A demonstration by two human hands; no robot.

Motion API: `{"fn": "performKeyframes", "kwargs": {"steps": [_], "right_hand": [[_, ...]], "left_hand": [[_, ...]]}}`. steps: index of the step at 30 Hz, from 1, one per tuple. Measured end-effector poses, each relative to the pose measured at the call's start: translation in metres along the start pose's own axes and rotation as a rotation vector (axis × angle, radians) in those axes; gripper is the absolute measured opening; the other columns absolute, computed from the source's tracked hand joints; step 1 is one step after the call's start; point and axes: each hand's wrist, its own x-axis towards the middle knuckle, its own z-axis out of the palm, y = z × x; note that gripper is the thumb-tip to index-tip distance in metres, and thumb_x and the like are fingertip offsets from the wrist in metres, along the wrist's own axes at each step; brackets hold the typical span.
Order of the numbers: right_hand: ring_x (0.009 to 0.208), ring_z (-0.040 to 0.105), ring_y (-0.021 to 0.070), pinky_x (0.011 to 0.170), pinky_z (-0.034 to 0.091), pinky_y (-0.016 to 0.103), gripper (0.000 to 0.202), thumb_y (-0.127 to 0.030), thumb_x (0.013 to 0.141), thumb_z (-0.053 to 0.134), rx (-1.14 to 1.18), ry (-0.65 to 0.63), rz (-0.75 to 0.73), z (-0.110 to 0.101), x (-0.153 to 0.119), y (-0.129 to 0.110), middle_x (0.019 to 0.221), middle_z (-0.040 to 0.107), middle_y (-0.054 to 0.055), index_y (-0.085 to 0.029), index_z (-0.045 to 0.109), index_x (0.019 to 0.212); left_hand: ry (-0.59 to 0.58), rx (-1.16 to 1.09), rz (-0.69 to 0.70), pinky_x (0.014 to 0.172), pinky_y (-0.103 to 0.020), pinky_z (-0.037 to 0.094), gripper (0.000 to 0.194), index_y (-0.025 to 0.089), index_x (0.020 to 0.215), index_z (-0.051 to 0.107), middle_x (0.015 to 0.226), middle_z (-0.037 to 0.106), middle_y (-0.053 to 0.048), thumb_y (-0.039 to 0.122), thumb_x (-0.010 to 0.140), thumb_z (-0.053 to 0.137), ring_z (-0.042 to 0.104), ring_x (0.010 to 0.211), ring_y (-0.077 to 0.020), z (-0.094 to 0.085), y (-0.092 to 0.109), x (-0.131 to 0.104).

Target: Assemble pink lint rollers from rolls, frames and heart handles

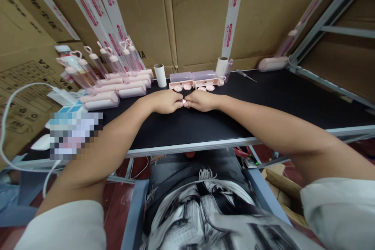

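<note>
Above the black mat [175,131], my left hand [166,101] and my right hand [202,99] meet fingertip to fingertip. Both are closed on a small white piece [184,101], mostly hidden by the fingers. Just beyond the hands lie two open pink cases [181,84] [207,82] with purple translucent covers [204,74]. Small round pink pieces [210,88] rest in front of them. A white tube [160,75] stands upright to the left of the cases, and another white tube [222,66] stands behind their right end.
Pink cylindrical holders [101,100] with clear tubes [117,66] crowd the left. A power strip [63,114], cables and a pixelated object [74,134] sit nearer. A thin tool [246,75] and another pink holder [273,63] lie right. Cardboard [193,15] backs the mat.
</note>
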Motion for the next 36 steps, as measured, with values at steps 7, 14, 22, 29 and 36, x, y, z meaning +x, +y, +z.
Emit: {"fn": "performKeyframes", "kwargs": {"steps": [7,14,22,29,36], "right_hand": [[0.065,0.053,0.0138,0.068,0.036,0.028,0.042,-0.047,0.108,0.052,0.120,-0.009,-0.029,-0.003,-0.002,0.011,0.072,0.063,0.001,-0.017,0.066,0.083],[0.063,0.050,0.0124,0.066,0.034,0.027,0.051,-0.057,0.109,0.050,0.144,0.003,-0.040,-0.001,-0.001,0.015,0.070,0.062,0.001,-0.016,0.066,0.082],[0.061,0.049,0.0118,0.064,0.036,0.027,0.064,-0.072,0.106,0.052,0.205,-0.008,0.021,-0.004,-0.001,0.012,0.066,0.059,0.000,-0.016,0.067,0.079],[0.046,0.035,0.0077,0.048,0.026,0.024,0.068,-0.078,0.103,0.059,0.620,0.044,0.160,-0.010,-0.002,0.006,0.050,0.044,-0.006,-0.018,0.060,0.072],[0.039,0.036,0.0099,0.043,0.034,0.023,0.053,-0.037,0.117,0.046,0.858,0.057,0.452,-0.021,-0.001,-0.013,0.044,0.043,-0.004,-0.020,0.055,0.068]], "left_hand": [[0.011,0.160,0.007,0.072,-0.038,0.041,0.042,0.013,0.115,0.075,0.099,0.079,-0.016,0.040,0.108,0.044,0.071,0.085,-0.0282,0.000,0.005,-0.001],[0.018,0.219,-0.022,0.073,-0.038,0.044,0.042,0.014,0.119,0.075,0.102,0.081,-0.016,0.040,0.108,0.043,0.076,0.091,-0.0295,0.000,0.009,-0.001],[0.065,0.191,-0.006,0.075,-0.038,0.046,0.041,0.014,0.120,0.074,0.108,0.081,-0.016,0.041,0.108,0.046,0.077,0.098,-0.0311,0.005,0.007,0.001],[0.246,0.124,0.007,0.081,-0.035,0.049,0.032,0.015,0.120,0.074,0.100,0.081,-0.012,0.037,0.104,0.056,0.078,0.100,-0.0294,0.008,-0.002,0.003],[0.361,0.173,-0.017,0.092,-0.036,0.053,0.028,0.018,0.116,0.075,0.118,0.083,-0.011,0.038,0.102,0.061,0.077,0.116,-0.0313,0.012,-0.007,0.008]]}}
